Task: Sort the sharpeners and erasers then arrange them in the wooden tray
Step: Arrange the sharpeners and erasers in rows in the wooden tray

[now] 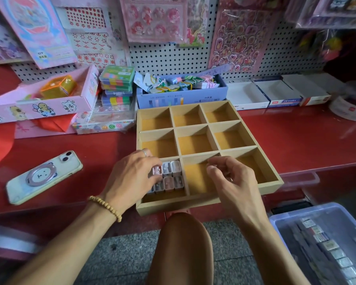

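Left hand [132,177], grip narrow, fingertips pinching a small pale pink plastic sharpener [157,171] at the 9 o'clock edge of a cluster of small white and pink box-shaped sharpeners [171,177]. Right hand [230,179], grip loosely curled, holding nothing visible, over the compartment at 3 o'clock. Both inside the nine-compartment light wooden tray [193,131] on the glossy red tabletop [296,136]. White phone with bear ring [44,176] at 9 o'clock; clear blue plastic bin [286,219] at 4 o'clock.

Wooden tray [270,185] at the counter's [296,140] front edge; sharpeners [170,175] in its near-left compartment. Phone [43,177] lies left of the tray. Box of clips [181,93] stands behind the tray. Plastic bin [325,241] sits lower, to the right.
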The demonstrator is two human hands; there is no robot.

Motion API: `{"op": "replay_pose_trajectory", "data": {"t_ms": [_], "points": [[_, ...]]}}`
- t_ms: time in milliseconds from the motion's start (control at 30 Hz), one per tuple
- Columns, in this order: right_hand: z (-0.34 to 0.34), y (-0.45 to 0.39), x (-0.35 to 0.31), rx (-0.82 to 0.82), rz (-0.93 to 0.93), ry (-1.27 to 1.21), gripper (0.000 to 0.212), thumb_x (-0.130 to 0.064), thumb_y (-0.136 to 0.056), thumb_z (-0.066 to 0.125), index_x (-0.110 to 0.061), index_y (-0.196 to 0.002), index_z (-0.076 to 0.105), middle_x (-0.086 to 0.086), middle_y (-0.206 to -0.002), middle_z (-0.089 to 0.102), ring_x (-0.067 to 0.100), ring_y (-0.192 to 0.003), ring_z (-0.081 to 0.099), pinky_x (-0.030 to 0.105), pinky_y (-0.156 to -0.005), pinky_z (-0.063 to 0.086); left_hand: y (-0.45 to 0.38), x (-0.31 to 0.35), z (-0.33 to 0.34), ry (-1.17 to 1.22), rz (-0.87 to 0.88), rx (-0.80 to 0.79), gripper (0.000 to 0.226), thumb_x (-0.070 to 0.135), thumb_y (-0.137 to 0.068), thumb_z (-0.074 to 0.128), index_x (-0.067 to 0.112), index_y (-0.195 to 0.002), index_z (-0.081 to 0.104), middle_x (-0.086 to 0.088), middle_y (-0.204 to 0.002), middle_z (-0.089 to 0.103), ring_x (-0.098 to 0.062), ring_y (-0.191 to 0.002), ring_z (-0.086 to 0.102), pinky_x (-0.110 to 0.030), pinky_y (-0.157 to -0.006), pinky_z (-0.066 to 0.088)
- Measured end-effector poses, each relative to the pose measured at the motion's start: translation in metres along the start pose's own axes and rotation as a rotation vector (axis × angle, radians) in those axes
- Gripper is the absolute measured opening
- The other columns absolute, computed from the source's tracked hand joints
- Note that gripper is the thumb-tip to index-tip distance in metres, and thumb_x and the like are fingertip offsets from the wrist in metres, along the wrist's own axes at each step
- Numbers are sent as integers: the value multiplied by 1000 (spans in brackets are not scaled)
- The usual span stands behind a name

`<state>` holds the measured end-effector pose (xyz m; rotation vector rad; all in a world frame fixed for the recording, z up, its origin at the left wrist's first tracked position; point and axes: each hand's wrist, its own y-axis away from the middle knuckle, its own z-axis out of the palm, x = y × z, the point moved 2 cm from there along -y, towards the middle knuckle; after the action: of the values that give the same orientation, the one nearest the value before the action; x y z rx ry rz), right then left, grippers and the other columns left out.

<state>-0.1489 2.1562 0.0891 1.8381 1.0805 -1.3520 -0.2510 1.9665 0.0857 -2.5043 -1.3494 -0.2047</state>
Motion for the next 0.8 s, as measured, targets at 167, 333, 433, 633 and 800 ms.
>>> {"op": "replay_pose_trajectory", "data": {"t_ms": [167, 333, 433, 633, 800], "points": [[2, -1, 2, -3, -3, 7, 14, -18, -91, 63, -19, -99, 74, -8, -81, 72, -7, -71, 62, 9, -63, 44, 1, -3, 1, 17, 18, 29, 28, 33, -78, 80, 24, -104, 75, 12, -91, 60, -5, -73, 47, -18, -63, 39], [1, 0, 2, -9, -10, -6, 13, -20, -91, 63, -20, -100, 74, -8, -82, 71, -6, -72, 62, 10, -63, 45, 4, 1, -8, 147, 9, 23, 26, 39, -79, 76, 25, -101, 74, 14, -90, 60, -6, -76, 59, -28, -66, 51], [-6, 3, -1, -20, -25, -39, 13, -21, -92, 64, -20, -101, 73, -4, -85, 73, 2, -77, 65, 18, -70, 48, 12, 18, -17, 427, -21, 54, 16, 32, -78, 76, 24, -93, 76, 15, -84, 66, -1, -74, 64, -21, -65, 52], [-37, 19, -10, 41, -82, -63, 9, -19, -92, 64, -24, -91, 72, 3, -83, 74, 24, -86, 69, 40, -82, 57, 40, 72, -20, 742, 4, -27, 12, 26, -81, 74, 25, -92, 77, 20, -84, 71, 3, -78, 66, -12, -69, 49], [-80, 49, 1, 148, -91, -55, 10, -31, -86, 65, -27, -91, 73, -2, -78, 73, 17, -78, 69, 38, -74, 56, 63, 115, -4, 784, 26, -119, 16, 39, -83, 69, 27, -90, 74, 17, -90, 71, -1, -86, 66, -26, -79, 53]]}}
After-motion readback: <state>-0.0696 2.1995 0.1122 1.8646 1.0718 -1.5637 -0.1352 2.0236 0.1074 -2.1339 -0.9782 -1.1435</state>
